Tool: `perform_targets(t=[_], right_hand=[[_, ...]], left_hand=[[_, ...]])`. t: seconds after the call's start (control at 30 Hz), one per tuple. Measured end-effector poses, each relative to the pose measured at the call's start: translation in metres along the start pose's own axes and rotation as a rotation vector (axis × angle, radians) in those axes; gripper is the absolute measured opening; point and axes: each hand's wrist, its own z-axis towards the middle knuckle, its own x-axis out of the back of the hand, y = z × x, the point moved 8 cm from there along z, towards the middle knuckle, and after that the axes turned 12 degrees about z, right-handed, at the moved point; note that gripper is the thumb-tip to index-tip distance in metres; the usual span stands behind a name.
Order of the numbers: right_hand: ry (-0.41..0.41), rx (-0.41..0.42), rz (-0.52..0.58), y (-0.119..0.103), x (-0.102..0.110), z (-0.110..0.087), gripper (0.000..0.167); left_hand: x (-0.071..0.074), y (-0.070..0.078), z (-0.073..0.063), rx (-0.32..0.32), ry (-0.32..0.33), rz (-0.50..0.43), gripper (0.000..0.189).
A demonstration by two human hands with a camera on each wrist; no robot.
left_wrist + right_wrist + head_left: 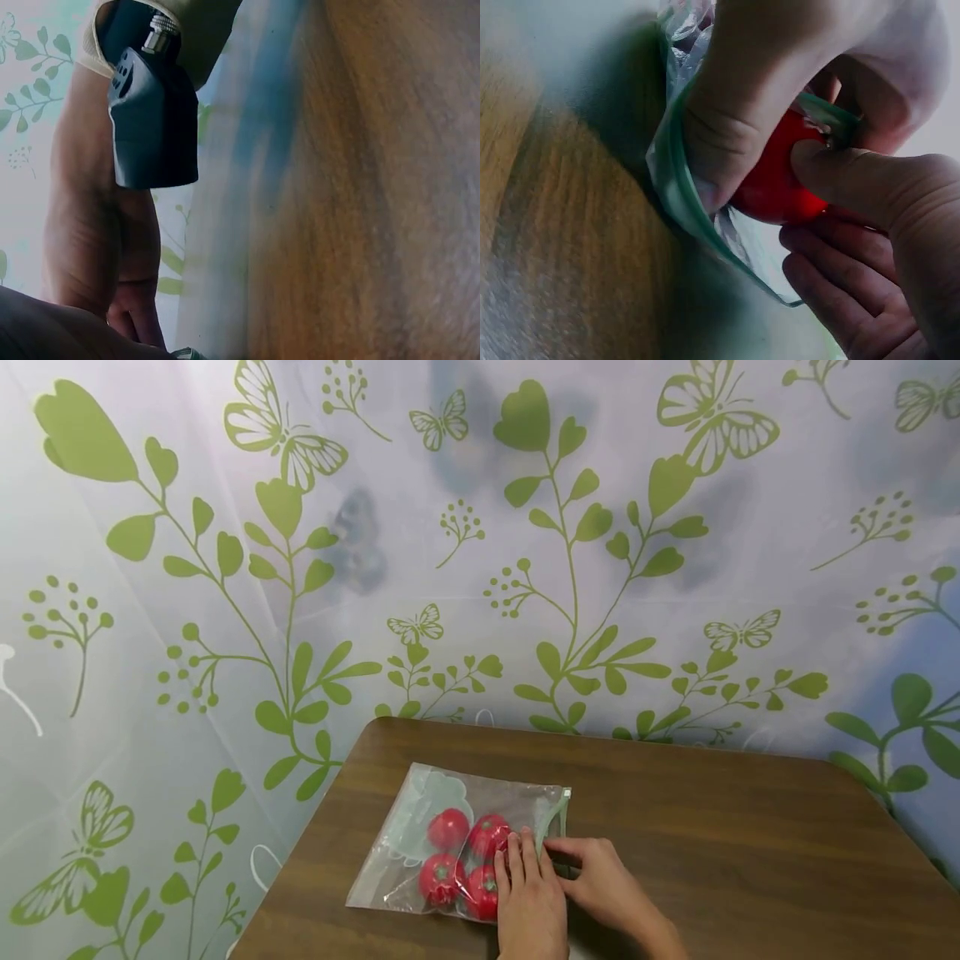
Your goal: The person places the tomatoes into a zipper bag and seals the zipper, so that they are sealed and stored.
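Note:
A clear zip bag (375, 893) with a green closure lies on the table, with several red tomatoes (442, 879) inside it. My left hand (532, 910) holds the bag at its mouth, the fingers lying straight over its right end. In the right wrist view, the thumb of this hand reaches inside the green-edged mouth (676, 161). There my right hand (870, 255) grips another tomato (772, 184) right at the opening, thumb on one side and fingers beneath. The head view hides this tomato behind the hands.
The brown wooden table (712, 843) extends to the right, its back edge close to a curtain (465, 568) with green leaves and butterflies. A black camera (154, 127) is strapped to the right wrist.

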Motion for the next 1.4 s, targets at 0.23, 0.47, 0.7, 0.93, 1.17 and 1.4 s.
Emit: perform_targets(t=[0.23, 0.47, 0.7, 0.93, 1.17, 1.4], right_hand=[[0.061, -0.062, 0.066, 0.013, -0.006, 0.005, 0.039], [0.141, -0.155, 0.178, 0.026, -0.020, 0.012, 0.028], [0.164, -0.181, 0.173, 0.028, -0.025, 0.015, 0.022], [0.121, -0.155, 0.070, 0.023, -0.012, -0.001, 0.043], [0.148, -0.145, 0.176, 0.020, 0.013, -0.027, 0.040], [0.199, -0.260, 0.157, 0.018, 0.032, -0.048, 0.038]], left_hand=[[0.003, -0.001, -0.002, 0.012, 0.013, 0.012, 0.098], [0.007, 0.001, -0.005, 0.015, 0.081, 0.031, 0.077], [0.004, -0.001, -0.004, 0.012, 0.068, 0.018, 0.077], [0.002, -0.001, -0.003, -0.003, 0.044, 0.031, 0.094], [0.004, 0.003, -0.003, -0.027, -0.002, 0.033, 0.090], [0.021, 0.003, -0.008, -0.082, 0.038, -0.034, 0.088]])
